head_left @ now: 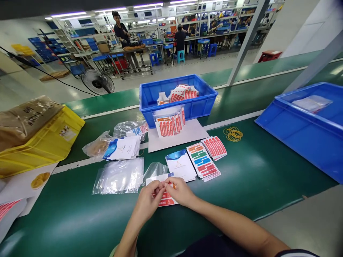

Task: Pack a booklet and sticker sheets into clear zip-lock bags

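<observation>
My left hand [150,199] and my right hand [180,191] meet close in front of me, fingertips pinched together. They are over a red-and-white sticker sheet [168,202]; what exactly the fingers grip is hidden. Just behind them a clear plastic bag [155,169] lies partly under a white-and-blue card. To the right are a stack of white-and-blue leaflets [181,167], a stack of multicoloured sticker sheets [203,161] and a stack of red sticker sheets [214,147]. Left of my hands lies a pile of clear plastic bags [120,176], with more leaflets [123,148] behind it.
A blue bin [178,103] with packed sticker sets stands behind, more packed sets [170,125] leaning on its front. Yellow rubber bands [233,134] lie right. A yellow crate [64,137] is left, another blue bin [302,123] right. People work in the background.
</observation>
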### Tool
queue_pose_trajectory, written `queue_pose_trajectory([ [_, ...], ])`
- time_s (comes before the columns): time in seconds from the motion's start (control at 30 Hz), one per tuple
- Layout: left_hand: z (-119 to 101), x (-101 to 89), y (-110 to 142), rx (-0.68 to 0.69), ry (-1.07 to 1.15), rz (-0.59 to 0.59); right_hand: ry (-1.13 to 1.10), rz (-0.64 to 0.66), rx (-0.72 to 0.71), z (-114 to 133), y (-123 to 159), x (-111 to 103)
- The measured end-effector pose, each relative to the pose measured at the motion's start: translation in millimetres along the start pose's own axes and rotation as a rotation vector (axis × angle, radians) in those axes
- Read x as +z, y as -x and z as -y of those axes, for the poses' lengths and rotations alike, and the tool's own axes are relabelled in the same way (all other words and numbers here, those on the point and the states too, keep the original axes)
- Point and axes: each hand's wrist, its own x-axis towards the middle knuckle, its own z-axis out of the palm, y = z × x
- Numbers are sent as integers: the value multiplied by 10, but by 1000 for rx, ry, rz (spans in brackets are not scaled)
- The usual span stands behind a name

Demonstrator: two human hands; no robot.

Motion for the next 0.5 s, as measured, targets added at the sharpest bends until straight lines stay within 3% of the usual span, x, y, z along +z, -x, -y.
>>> queue_pose_trajectory([
  [0.23, 41, 28, 14, -12, 2, -67, -5, -31, -8, 17, 8, 17],
  [0.5, 81, 93, 74, 76, -226, -98, 55, 0, -40, -23, 15, 31],
])
